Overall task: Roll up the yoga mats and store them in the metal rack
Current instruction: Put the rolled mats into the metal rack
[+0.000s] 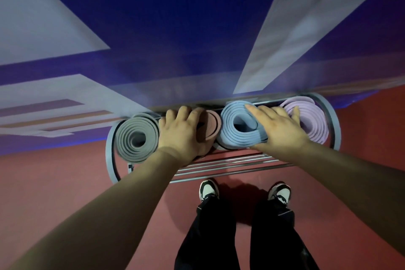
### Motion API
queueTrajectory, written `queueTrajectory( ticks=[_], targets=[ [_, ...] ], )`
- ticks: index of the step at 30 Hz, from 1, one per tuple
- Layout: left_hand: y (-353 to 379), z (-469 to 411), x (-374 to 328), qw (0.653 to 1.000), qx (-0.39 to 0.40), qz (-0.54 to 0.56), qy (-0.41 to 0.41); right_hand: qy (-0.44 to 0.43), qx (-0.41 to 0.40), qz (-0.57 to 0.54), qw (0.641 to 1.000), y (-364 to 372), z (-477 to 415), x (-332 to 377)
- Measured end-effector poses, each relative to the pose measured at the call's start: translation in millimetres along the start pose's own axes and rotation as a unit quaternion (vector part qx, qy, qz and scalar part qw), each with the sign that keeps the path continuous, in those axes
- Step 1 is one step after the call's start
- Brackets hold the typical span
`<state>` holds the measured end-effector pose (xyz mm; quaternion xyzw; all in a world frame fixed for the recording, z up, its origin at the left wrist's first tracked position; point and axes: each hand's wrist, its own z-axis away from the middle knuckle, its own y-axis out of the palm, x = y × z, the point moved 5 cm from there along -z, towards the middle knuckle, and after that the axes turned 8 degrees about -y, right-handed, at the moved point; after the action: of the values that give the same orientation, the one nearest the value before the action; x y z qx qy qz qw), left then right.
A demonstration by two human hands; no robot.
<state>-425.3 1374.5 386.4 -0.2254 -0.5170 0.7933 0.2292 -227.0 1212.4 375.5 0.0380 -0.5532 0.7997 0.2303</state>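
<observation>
Four mats (pixel 135 138) in metal rack (pixel 335 123); left hand (pixel 182 131) fingers curl over pink mat (pixel 211 126), right hand (pixel 278 129) fingers flat on blue mat (pixel 234 131); we judge nearly done

My black-and-white shoes (pixel 209 189) and black trousers (pixel 208 237) on the red floor (pixel 54 182), blue-and-grey wall (pixel 175 17) ahead.
</observation>
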Motion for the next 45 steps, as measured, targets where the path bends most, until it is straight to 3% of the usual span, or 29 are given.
queueTrajectory(
  ticks=[4, 10, 14, 17, 22, 25, 30, 36, 45],
  targets=[
    [11.7, 2.7, 7.4, 0.998, -0.031, 0.011, 0.044, -0.006, 0.014, 0.010, 1.000, 0.8, -0.6, -0.7],
    [26.2, 0.9, 15.0, 0.994, 0.055, -0.063, 0.073, -0.013, 0.018, 0.014, 1.000, 6.7, -6.8, 7.2],
    [23.0, 7.8, 9.9, 0.994, 0.044, -0.068, 0.076, -0.031, 0.026, 0.008, 0.999, 4.7, -4.2, 6.6],
    [23.9, 25.2, -1.5, 0.998, -0.016, -0.036, 0.042, -0.020, 0.007, 0.008, 1.000, 3.7, 6.0, 0.1],
    [37.3, 48.0, -30.6, 0.998, 0.049, -0.028, -0.026, 0.116, -0.003, 0.015, 0.993, 5.7, 35.6, -25.8],
    [38.4, 52.9, -49.9, 0.996, 0.079, 0.040, -0.030, 0.106, 0.009, 0.028, 0.994, 2.9, 38.7, -37.8],
    [49.1, 52.6, -60.2, 0.995, 0.077, 0.009, -0.055, 0.119, 0.002, 0.030, 0.992, -15.8, 34.8, -60.7],
    [48.3, 52.1, -60.7, 0.995, 0.045, 0.004, -0.093, 0.077, -0.023, 0.036, 0.996, -24.2, 23.0, -59.5],
    [47.4, 57.8, -61.1, 0.996, 0.047, -0.013, -0.080, 0.063, -0.015, 0.011, 0.998, -10.4, 35.3, -60.2]
  ],
)
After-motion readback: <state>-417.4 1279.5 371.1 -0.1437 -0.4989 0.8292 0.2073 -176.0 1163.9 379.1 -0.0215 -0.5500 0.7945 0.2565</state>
